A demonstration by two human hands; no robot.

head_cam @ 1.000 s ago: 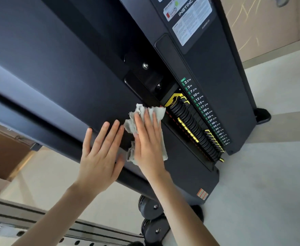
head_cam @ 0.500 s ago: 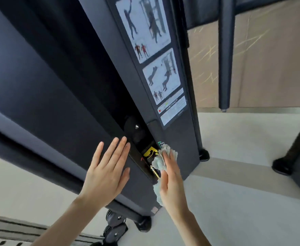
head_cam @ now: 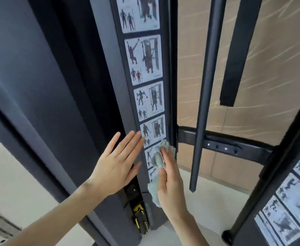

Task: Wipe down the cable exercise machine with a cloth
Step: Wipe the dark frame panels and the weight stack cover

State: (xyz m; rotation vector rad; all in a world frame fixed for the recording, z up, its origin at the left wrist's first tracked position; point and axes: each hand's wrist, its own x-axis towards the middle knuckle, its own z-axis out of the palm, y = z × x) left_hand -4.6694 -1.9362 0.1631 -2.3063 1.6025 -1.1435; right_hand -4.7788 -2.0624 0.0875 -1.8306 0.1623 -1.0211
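Note:
The cable exercise machine's dark upright column (head_cam: 110,89) fills the left and middle of the view, with a strip of white exercise-diagram stickers (head_cam: 145,59) running up its face. My right hand (head_cam: 170,181) presses a crumpled pale cloth (head_cam: 157,159) flat against the lower stickers, fingers straight. Beside it, my left hand (head_cam: 115,162) lies flat on the column with its fingers spread, their tips touching the sticker strip. Low on the column, the yellow-marked weight stack (head_cam: 138,215) shows under my hands.
A black vertical bar (head_cam: 204,96) and a flat black strap (head_cam: 237,55) hang just right of the column. A black crossbar (head_cam: 230,146) joins a second upright (head_cam: 269,183) with stickers at the right. Beige wall behind, pale floor below.
Both hands have moved up the column from the weight stack area to the sticker strip, the right one carrying the cloth. The view has tilted upward and the column now stands nearly upright.

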